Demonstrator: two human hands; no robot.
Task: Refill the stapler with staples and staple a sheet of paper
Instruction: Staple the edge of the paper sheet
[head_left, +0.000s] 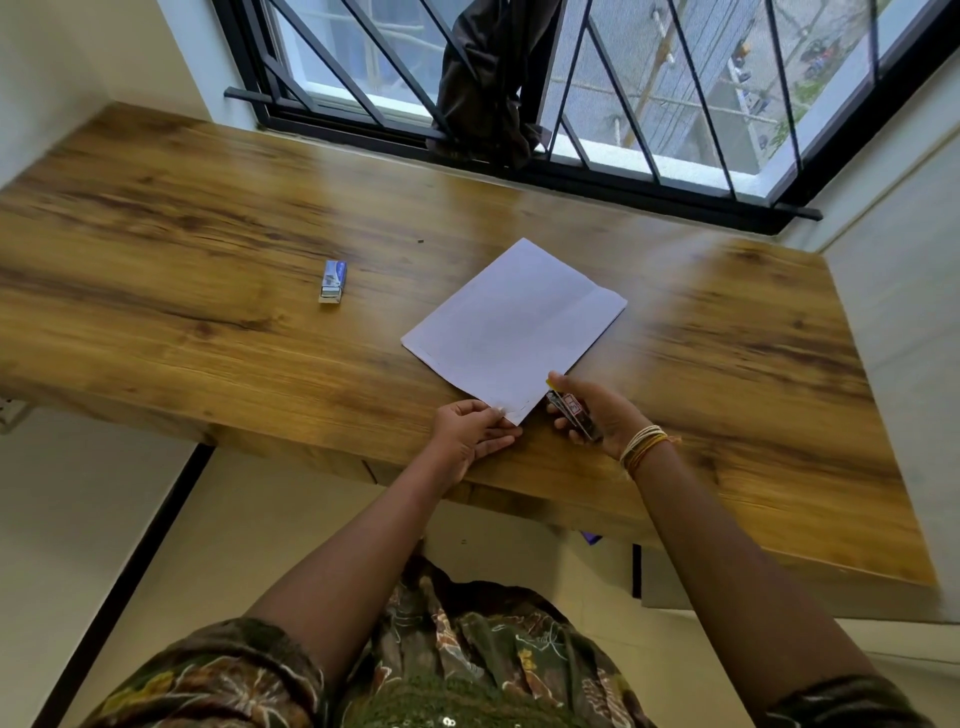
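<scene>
Getting ready to staple the corner of the paper.

The left hand (470, 434) pinches the near corner of the sheet of paper (514, 330) between thumb and fingers. The right hand (597, 410) is closed around the stapler (571, 413), just beside that corner. The box of staples (331, 280) lies well off past the left hand on the wooden desk (208, 260). If the pinch lets go, the paper could slide, and the staple might miss the corner or go in crooked.

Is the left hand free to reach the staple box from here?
Probably not yet: the left hand pinches the paper's near corner. Bare table lies between it and the staple box.
</scene>
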